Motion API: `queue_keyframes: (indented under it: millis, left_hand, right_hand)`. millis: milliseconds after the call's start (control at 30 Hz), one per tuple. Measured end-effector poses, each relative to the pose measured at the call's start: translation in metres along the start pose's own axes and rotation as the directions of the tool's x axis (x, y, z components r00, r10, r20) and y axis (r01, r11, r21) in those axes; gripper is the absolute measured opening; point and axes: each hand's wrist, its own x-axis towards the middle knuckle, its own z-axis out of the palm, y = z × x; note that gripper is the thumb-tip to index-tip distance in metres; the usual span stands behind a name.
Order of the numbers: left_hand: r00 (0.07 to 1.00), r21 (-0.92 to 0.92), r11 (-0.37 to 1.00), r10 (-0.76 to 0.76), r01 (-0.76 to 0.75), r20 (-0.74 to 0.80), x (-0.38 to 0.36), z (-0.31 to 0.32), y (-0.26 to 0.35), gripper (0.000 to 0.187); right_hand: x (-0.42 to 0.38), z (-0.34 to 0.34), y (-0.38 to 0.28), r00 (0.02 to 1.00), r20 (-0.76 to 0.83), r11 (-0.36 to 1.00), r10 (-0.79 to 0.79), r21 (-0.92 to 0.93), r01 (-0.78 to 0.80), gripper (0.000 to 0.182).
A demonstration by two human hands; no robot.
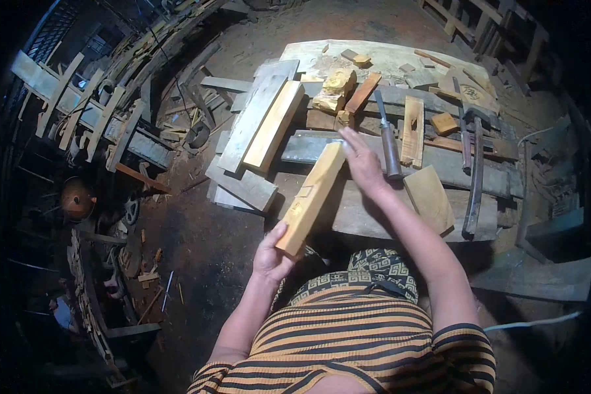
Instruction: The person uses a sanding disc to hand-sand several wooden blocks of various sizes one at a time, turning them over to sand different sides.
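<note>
A long squared block of yellow wood [313, 194], with a marked outline and a rough patch on its upper face, slants up in front of me. My left hand [276, 254] is wrapped round its near end. At the far end my right hand [364, 164] has its fingers stretched out along the wood, seemingly touching it; its fingertips are partly blurred. Beneath that end lies a grey flat bar [299, 148], partly covered by the block. Just right of my right hand lies a chisel [389, 141] with a dark handle.
The low plank bench [368, 220] carries a pale beam [276, 128], a rough yellow chunk [335, 88], a slotted wood piece [412, 131], a flat board [429, 199] and a long-handled hammer-like tool [476, 174]. Scrap wood and a round brown pot [78, 198] are on the left.
</note>
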Motion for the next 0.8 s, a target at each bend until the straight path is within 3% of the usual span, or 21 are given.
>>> queue_keyframes:
  millis: [33,67,100,167,233,267,300,367,400,433,467,500,567,600,667,700,767,800]
  left_hand:
    - [1.000,0.004,1.000,-0.007,0.007,-0.002,0.001,-0.004,0.001,0.047]
    - [0.987,-0.165,0.978,-0.112,0.131,0.117,0.003,-0.011,0.003,0.044]
    - [0.949,-0.312,0.912,-0.191,0.265,0.249,0.005,-0.014,0.005,0.042]
    - [0.962,-0.328,0.909,-0.208,0.257,0.178,0.004,-0.013,0.003,0.042]
    - [0.814,-0.340,0.866,-0.123,0.368,0.567,0.012,-0.029,-0.005,0.040]
    - [0.987,-0.382,0.914,-0.094,0.137,0.131,0.004,-0.013,-0.004,0.038]
    - [0.942,-0.571,0.775,-0.091,0.272,0.324,-0.003,-0.011,0.001,0.038]
    - [0.985,-0.547,0.829,-0.166,0.117,-0.041,-0.006,0.006,0.001,0.040]
    - [0.957,-0.484,0.832,-0.179,0.270,0.228,-0.003,-0.004,0.001,0.040]
    - [0.855,-0.380,0.832,-0.197,0.404,0.480,0.001,-0.012,0.000,0.040]
    - [0.952,-0.434,0.847,-0.269,0.306,0.146,-0.008,0.008,0.004,0.040]
    - [0.950,-0.427,0.848,-0.274,0.313,0.152,-0.007,0.009,0.001,0.040]
    - [0.957,-0.414,0.863,-0.253,0.290,0.144,-0.006,0.007,-0.002,0.042]
    - [0.955,-0.423,0.856,-0.259,0.297,0.145,-0.006,0.008,-0.004,0.043]
    - [0.957,-0.436,0.852,-0.252,0.290,0.144,-0.008,0.012,-0.005,0.043]
    - [0.959,-0.459,0.842,-0.243,0.282,0.144,-0.008,0.013,-0.006,0.042]
    - [0.954,-0.398,0.869,-0.238,0.292,0.179,-0.005,0.002,-0.007,0.041]
    - [0.964,-0.265,0.928,-0.239,0.262,0.118,-0.005,0.002,-0.008,0.041]
  right_hand:
    - [-0.009,0.005,-0.005,1.000,0.002,1.000,-0.004,-0.028,0.004,0.037]
    - [-0.018,0.017,-0.003,0.982,-0.072,0.963,-0.177,-0.220,0.157,0.035]
    - [-0.027,0.017,-0.020,0.967,-0.009,0.952,-0.256,-0.174,0.250,0.033]
    - [-0.050,0.014,-0.063,0.891,0.166,0.893,-0.423,-0.087,0.441,0.030]
    - [-0.085,0.023,-0.095,0.784,0.250,0.807,-0.568,-0.016,0.590,0.035]
    - [-0.102,0.025,-0.106,0.727,0.346,0.785,-0.593,0.046,0.618,0.040]
    - [-0.111,0.022,-0.114,0.700,0.362,0.782,-0.615,0.170,0.599,0.041]
    - [-0.103,0.019,-0.107,0.649,0.391,0.746,-0.653,0.184,0.640,0.042]
    - [-0.088,0.019,-0.094,0.677,0.404,0.761,-0.616,0.084,0.643,0.042]
    - [-0.066,0.018,-0.078,0.707,0.412,0.770,-0.575,-0.019,0.638,0.042]
    - [-0.041,0.009,-0.064,0.781,0.436,0.822,-0.447,-0.144,0.551,0.041]
    - [-0.018,-0.001,-0.050,0.844,0.437,0.849,-0.310,-0.273,0.453,0.041]
    - [0.005,0.005,0.003,0.970,0.144,0.898,-0.196,-0.371,0.237,0.038]
    - [0.008,0.003,0.005,0.971,0.135,0.899,-0.197,-0.371,0.234,0.038]
    - [0.010,0.004,0.010,0.994,0.092,0.986,-0.058,-0.151,0.072,0.038]
    - [0.004,0.007,0.004,0.994,0.093,0.986,-0.059,-0.149,0.072,0.038]
    - [-0.023,0.014,-0.022,0.966,0.159,0.949,-0.204,-0.208,0.235,0.038]
    - [-0.028,0.013,-0.027,0.952,0.182,0.929,-0.246,-0.237,0.285,0.039]
